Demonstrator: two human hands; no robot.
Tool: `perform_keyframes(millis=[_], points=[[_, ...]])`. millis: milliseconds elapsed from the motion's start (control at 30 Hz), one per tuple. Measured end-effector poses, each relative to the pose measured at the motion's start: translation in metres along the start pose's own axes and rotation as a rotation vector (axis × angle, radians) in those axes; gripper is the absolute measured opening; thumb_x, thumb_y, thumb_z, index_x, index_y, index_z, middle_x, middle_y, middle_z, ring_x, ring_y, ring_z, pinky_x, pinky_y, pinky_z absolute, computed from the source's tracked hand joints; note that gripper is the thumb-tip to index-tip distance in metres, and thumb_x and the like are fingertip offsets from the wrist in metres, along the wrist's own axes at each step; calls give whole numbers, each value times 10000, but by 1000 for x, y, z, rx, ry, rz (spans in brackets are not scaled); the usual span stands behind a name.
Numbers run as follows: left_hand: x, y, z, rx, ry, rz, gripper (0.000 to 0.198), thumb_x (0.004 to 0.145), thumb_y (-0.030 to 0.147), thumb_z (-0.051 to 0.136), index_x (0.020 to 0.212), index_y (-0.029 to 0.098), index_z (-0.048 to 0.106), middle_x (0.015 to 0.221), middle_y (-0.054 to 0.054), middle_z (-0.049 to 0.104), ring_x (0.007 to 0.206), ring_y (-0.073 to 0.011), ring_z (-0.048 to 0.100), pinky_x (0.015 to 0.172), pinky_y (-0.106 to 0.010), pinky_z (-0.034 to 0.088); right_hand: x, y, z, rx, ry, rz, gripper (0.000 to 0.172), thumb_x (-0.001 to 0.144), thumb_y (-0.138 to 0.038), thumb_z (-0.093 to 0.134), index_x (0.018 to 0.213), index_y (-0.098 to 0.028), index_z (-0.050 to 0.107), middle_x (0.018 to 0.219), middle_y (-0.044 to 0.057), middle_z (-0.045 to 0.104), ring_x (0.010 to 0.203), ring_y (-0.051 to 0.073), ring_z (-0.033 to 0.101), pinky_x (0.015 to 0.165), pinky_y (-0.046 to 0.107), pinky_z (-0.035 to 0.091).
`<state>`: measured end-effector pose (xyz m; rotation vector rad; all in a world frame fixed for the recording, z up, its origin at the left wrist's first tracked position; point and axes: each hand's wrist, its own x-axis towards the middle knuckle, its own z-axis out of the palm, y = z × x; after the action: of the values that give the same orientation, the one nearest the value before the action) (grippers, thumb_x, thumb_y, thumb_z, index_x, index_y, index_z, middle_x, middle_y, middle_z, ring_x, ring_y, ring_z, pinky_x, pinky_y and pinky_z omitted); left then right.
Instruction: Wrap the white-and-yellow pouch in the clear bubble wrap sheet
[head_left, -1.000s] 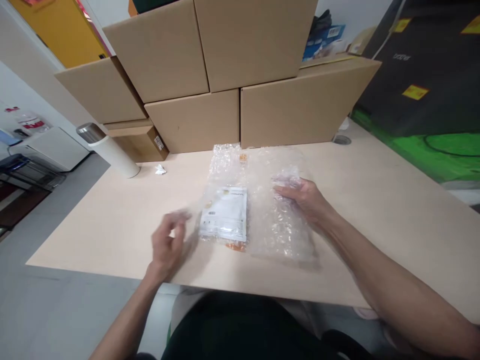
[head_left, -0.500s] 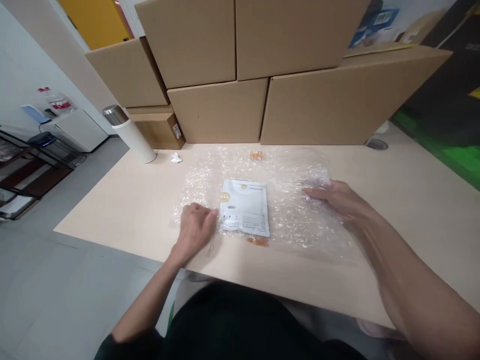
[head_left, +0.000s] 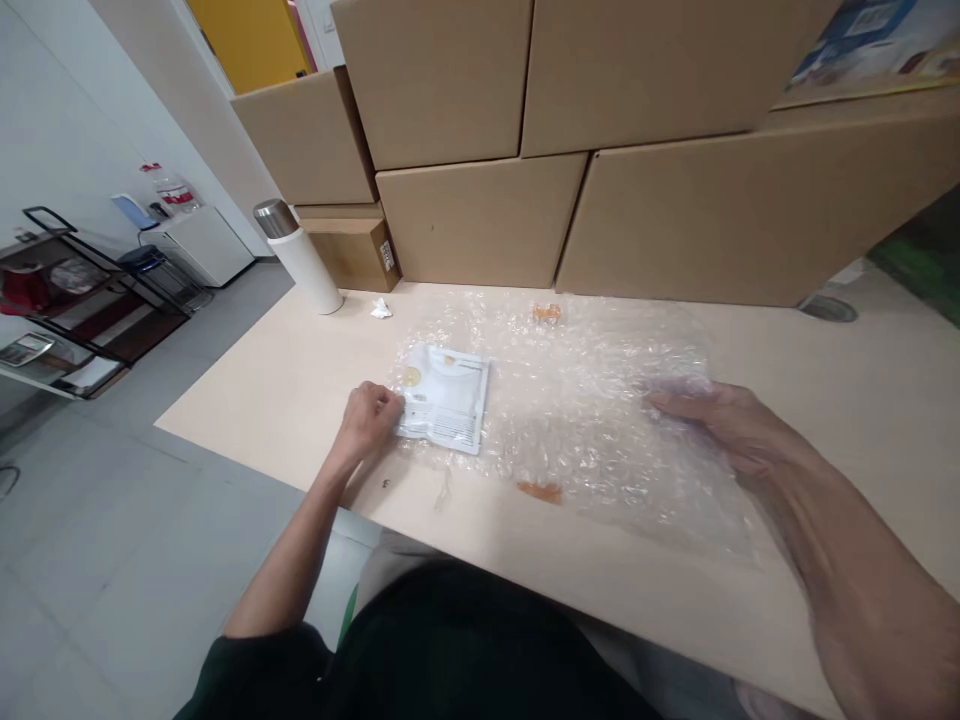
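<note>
A clear bubble-wrap sheet (head_left: 585, 400) lies spread on the light wooden table (head_left: 862, 400). On its left part sits a white flat packet (head_left: 446, 405) with small print and a round yellow mark. My left hand (head_left: 367, 420) is closed in a pinch on the packet's left edge. My right hand (head_left: 720, 420) rests on the right side of the bubble wrap, fingers bent and holding its edge. Two small orange pieces lie by the wrap, one (head_left: 546, 312) at the back and one (head_left: 540, 491) at the front.
Stacked cardboard boxes (head_left: 480, 215) wall off the back of the table. A white bottle with a steel cap (head_left: 300, 260) stands at the back left, a crumpled white scrap (head_left: 381, 308) beside it. A black shelf rack (head_left: 75, 310) stands on the floor to the left.
My left hand has gone from the air to the packet's left edge and pulled it leftward across the wrap. The wrap has opened flatter. The view has turned to the left.
</note>
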<state>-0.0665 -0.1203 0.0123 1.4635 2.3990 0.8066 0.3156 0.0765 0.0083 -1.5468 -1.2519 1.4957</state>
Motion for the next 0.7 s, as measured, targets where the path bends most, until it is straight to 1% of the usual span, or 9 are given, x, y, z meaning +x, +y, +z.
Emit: perform_keyframes(millis=[100,200,267,333,433,500,567,633,700], points=[[8,-18,-4,82,14,-35,269,863,358,527,699,171,629,846,-87,610,970,-261,556,836,-359,437,-3,-3,-1,112,-55,136,190,569,-93,802,736,-174,767,853,139,743,675,217,682,589,302,566],[10,-24,-1,138,2,-58,251,891,350,521,752,175,635,876,-87,599,1045,-270,546,905,-365,426,-4,-6,-3,195,-81,111,162,604,-61,749,727,-163,777,912,154,737,748,211,693,670,282,574],[11,-24,0,161,-14,-71,232,906,347,515,790,183,631,891,-85,588,1048,-266,558,886,-346,436,-4,-8,-5,254,-54,110,131,608,-48,724,676,-155,757,855,129,714,726,181,679,683,254,561],[11,-22,0,182,-32,-87,213,919,340,505,823,189,621,883,-79,580,1002,-258,581,845,-334,441,-5,-10,-5,278,-12,110,129,599,-39,724,648,-158,726,801,95,684,681,155,654,651,236,544],[12,-20,-2,212,-55,-106,192,935,325,485,860,193,603,864,-66,581,912,-238,601,796,-322,424,-7,-14,-4,254,25,82,218,597,-32,748,745,-183,699,828,70,679,667,143,637,620,240,523],[13,-20,-3,226,-65,-107,187,940,324,479,857,196,585,869,-64,591,877,-228,599,770,-314,407,-6,-15,-5,226,95,36,338,593,-22,765,852,-212,657,853,51,676,684,140,635,642,245,513],[13,-21,-4,232,-69,-103,188,939,328,478,835,198,563,876,-69,600,854,-224,588,742,-311,390,-1,-13,-10,152,197,-35,420,601,-67,805,931,-236,608,801,10,630,660,132,605,641,253,486],[12,-22,-4,228,-66,-97,186,934,323,477,813,199,543,873,-73,605,835,-223,575,718,-312,374,6,-9,-19,10,327,-119,450,627,-189,845,990,-244,585,734,-30,549,604,126,537,606,275,442],[11,-23,-4,213,-62,-94,184,930,316,472,800,200,531,867,-74,607,820,-221,567,704,-312,366,11,-7,-29,-233,462,-241,456,680,-304,823,1061,-231,583,750,-18,531,614,144,504,617,315,425]])
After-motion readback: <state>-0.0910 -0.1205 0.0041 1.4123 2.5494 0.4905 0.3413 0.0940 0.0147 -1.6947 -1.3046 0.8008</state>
